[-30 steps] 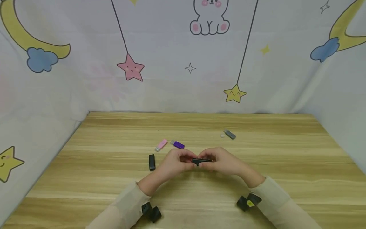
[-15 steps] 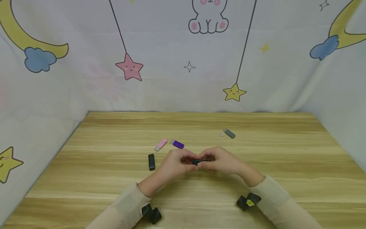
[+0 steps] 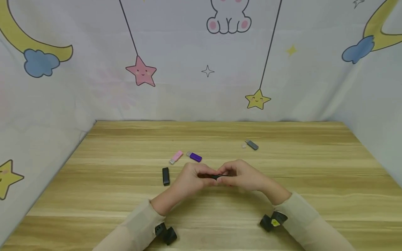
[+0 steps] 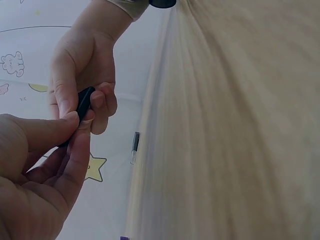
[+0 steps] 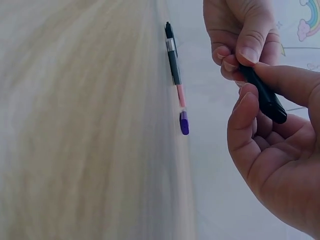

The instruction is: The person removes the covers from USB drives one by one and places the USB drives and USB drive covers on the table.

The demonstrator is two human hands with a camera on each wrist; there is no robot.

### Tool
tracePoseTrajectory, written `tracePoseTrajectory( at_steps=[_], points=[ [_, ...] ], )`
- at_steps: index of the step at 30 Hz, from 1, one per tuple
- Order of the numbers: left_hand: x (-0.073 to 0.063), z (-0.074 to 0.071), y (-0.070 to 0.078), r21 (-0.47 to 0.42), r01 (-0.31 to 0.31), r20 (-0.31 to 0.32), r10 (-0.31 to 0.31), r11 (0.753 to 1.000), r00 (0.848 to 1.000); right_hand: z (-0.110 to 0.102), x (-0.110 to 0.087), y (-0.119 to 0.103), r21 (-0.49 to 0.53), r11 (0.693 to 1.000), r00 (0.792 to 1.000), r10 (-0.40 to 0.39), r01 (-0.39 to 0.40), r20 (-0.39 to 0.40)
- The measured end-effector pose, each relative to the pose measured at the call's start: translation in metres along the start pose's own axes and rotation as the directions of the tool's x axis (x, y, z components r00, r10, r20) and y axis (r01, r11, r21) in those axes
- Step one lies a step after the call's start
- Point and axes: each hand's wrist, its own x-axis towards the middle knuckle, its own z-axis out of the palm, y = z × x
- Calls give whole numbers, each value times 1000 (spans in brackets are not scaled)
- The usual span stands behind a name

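Observation:
Both hands meet in front of the body above the wooden table. A small black stick, shaped like a USB flash drive, is held between them; the fingers cover most of it. My left hand pinches one end and my right hand the other, thumbs near each other. In the right wrist view, the black stick slants out of the right fingers, its blunt end showing. The left wrist view shows the black stick between both sets of fingertips. Whether it has a connector inside is hidden.
Beyond the hands lie a pink USB stick, a purple USB stick and a grey USB stick beside a small clear cap. Left of the left hand is another black stick. A printed cloth stands behind the table.
The fingers have drawn a little closer together around the black stick, so less of it shows. The head view has tilted slightly; the things on the table stay put.

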Motion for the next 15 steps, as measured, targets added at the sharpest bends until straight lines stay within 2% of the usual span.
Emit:
tracePoseTrajectory(
  at_steps=[7, 15],
  points=[
    [1, 0, 2, -14, -3, 17, 3, 1000, 1000, 0, -1, 3, 17, 998, 998, -65, 65, 12],
    [0, -1, 3, -10, -9, 6, 9, 1000, 1000, 1, 0, 0, 28, 998, 998, -61, 61, 13]
  ],
)
